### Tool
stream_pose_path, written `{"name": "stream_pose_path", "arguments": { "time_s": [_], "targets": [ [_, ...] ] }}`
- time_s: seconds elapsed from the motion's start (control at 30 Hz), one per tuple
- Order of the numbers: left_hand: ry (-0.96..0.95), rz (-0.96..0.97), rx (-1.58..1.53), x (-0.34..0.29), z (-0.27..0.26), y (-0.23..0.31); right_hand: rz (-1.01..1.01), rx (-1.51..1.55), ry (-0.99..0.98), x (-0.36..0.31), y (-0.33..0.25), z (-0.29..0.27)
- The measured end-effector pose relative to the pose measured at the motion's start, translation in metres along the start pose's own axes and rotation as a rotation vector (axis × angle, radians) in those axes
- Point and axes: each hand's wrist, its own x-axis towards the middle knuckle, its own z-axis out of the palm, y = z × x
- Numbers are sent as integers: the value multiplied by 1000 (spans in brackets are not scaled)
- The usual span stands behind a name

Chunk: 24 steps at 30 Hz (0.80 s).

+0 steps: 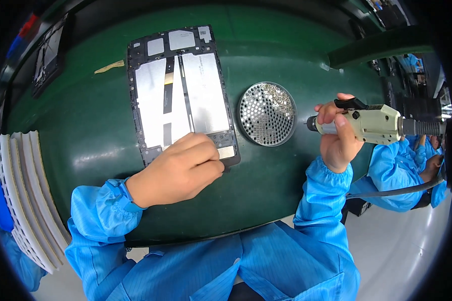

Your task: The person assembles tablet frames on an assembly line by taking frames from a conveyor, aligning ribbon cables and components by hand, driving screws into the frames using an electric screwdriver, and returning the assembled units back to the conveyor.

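An opened tablet [208, 113] lies on the green table, its black frame and silver inner plates facing up. My left hand [178, 168] rests over its lower end, fingers curled and pressed together. The fingertips are hidden, so whatever they pinch cannot be made out. My right hand [339, 135] grips a cream electric screwdriver [374, 124] with a black lever. It is held sideways, its bit pointing left, apart from the tablet. Between the two hands sits a round dish [267, 114] with a perforated plate; small screws gather at its upper right.
A yellowish strip [109, 66] lies left of the tablet. Another dark device [51, 55] is at the far left. White and tan trays or boards [27, 190] stand at the table's left edge. A green bar [381, 46] crosses the back right. A co-worker in a blue sleeve [394, 173] is at right.
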Motion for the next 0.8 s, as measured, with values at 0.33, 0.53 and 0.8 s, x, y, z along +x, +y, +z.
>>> {"name": "stream_pose_path", "arguments": {
  "time_s": [0.33,0.53,0.8],
  "targets": [
    [164,87,389,0,18,7,16,15,0,-2,-2,3],
    [97,-9,569,-7,15,15,14,14,-8,-2,-1,2],
    [-35,-126,506,-11,3,15,31,-31,-49,-3,-2,-3]
  ]
}}
